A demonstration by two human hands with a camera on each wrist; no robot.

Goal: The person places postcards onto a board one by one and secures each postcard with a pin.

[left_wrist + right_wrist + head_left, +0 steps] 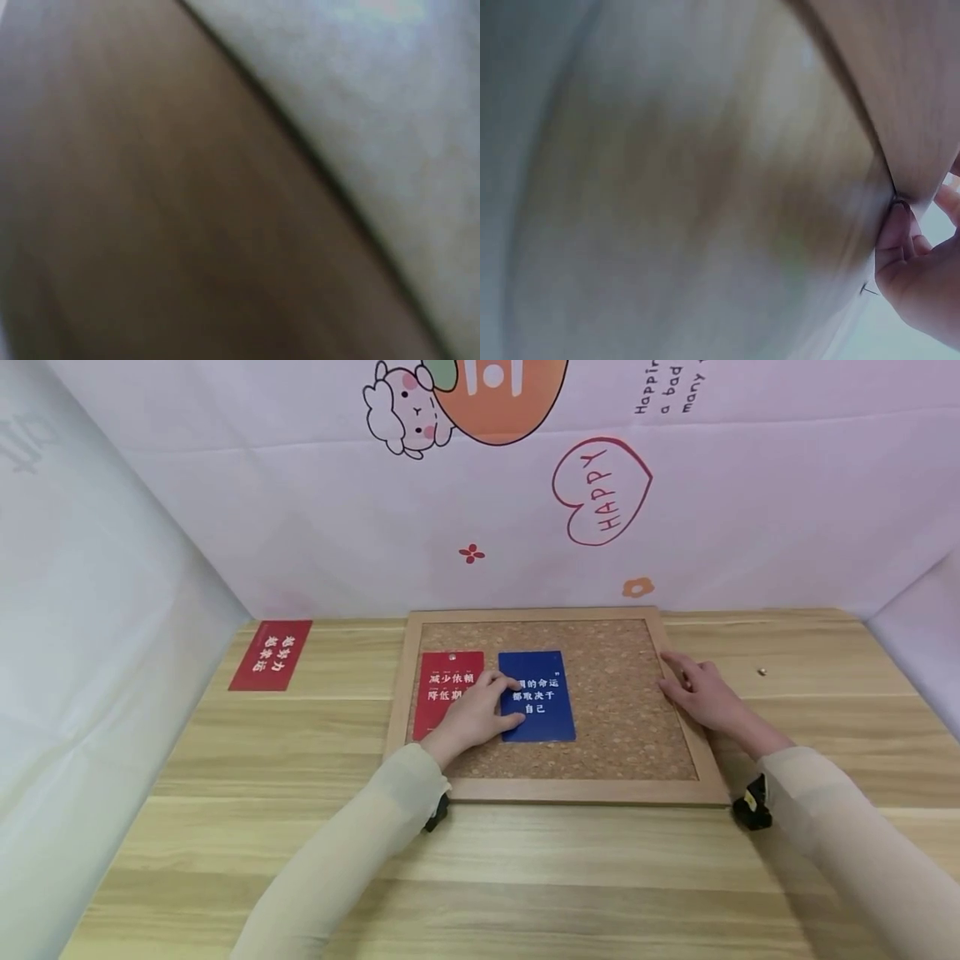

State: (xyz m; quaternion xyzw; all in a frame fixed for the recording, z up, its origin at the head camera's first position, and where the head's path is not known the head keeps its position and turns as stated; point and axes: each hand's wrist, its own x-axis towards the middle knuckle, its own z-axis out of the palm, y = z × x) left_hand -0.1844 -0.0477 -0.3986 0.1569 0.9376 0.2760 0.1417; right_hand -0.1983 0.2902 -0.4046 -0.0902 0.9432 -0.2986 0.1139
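A framed cork board (630,718) lies flat on the wooden table. My left hand (472,714) reaches over a red card (431,710) with white writing, hiding part of it. Thumb and fingertips of that hand press the left side of a blue card (543,722), lying on the cork. A pushpin (452,657) shows at the red card's top edge. At the board's right side, my right hand (701,693) grips the wooden frame, with fingertips over it. In the right wrist view, its bent fingers (900,232) are against the frame's outer edge. The left wrist view is blurred.
Another red card (271,656) lies on the table to the left of the board. A small brass-coloured pushpin (762,672) is on the table beyond my right hand. A printed white cloth (510,510) rises behind the table (525,877).
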